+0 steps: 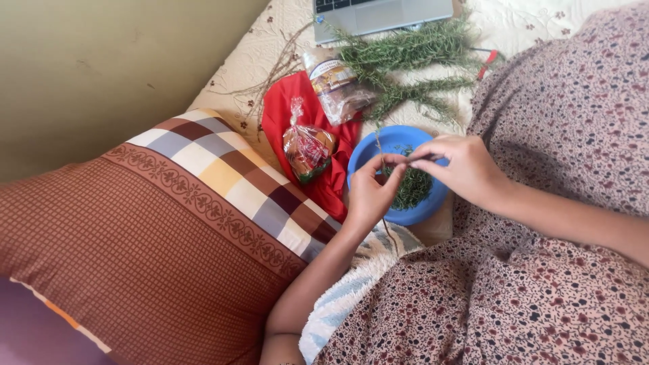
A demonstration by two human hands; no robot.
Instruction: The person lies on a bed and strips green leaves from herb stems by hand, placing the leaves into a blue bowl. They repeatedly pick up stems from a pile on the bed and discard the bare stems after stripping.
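Hands (370, 191) (465, 167) pinch sprig (404, 159) over blue bowl (368, 154) (holding green leaves (414, 187)).

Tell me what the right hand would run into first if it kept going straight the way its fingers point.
The right hand points leftward across the blue bowl, so it would probably meet the left hand's fingertips first; both already pinch the same thin sprig. Depth is hard to judge.

Left hand (370, 192) and right hand (462, 169) pinch a sprig (405, 159) (thin) over the blue bowl (376, 147).
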